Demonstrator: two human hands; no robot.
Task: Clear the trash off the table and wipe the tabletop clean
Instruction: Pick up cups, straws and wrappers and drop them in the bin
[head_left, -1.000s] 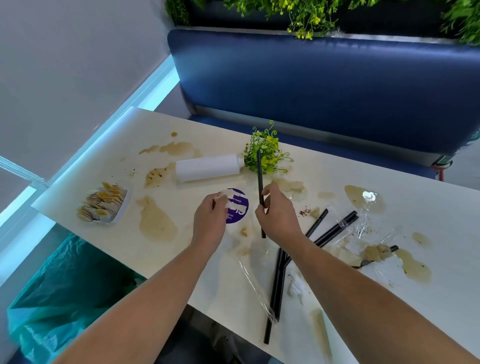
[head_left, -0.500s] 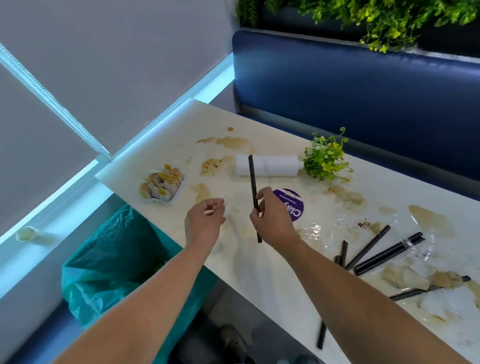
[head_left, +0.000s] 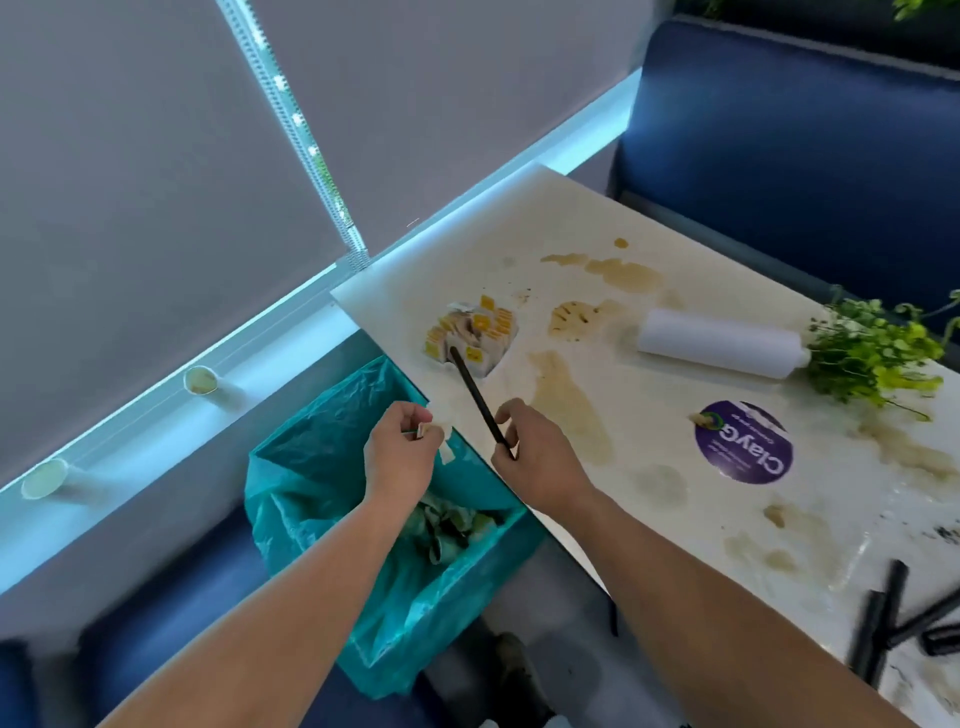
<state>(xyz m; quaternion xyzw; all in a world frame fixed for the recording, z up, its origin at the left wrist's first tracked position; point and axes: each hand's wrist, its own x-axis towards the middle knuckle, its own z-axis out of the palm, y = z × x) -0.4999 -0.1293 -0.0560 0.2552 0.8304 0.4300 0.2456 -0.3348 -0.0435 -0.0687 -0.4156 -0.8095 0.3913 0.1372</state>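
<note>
Standing by, I'd say this job is well short of half done. The teal-lined bin (head_left: 332, 467) sits on the floor against the near edge of the worktop (head_left: 550, 213), and there is already crumpled rubbish (head_left: 447, 525) in the bottom of it, so some clearing has been done.

The left hand (head_left: 397, 452) is right over the mouth of the bin, fingers curled in, pinching a small white paper scrap (head_left: 445, 451). The right hand (head_left: 535, 457) is just beside the bin, above the worktop's edge. Its thumb and fingertips are closed on the lower end of a black straw (head_left: 478, 400), which slants up and away from the bin. Both pieces look ready to drop in, though neither has been let go.

There's plenty left. Far from the bin, at the other end of the worktop, a cluster of loose straws (head_left: 883, 623) lies waiting. Brown spill stains (head_left: 571, 405) run from just beside the bin right across the surface, and I see no cloth anywhere, so by my reckoning the wiping has not begun.

Just beyond the bin stands a sachet dish (head_left: 472, 332). Farther off, a white vase (head_left: 722, 343) lies on its side with its green sprigs (head_left: 872, 353) spilling out, and a purple sticker (head_left: 743, 441) is stuck flat to the surface. I'd guess the dish and vase want straightening, not binning. Two paper cups (head_left: 201, 379) rest on the window ledge behind the bin. Whether they count as trash I can't say.
</note>
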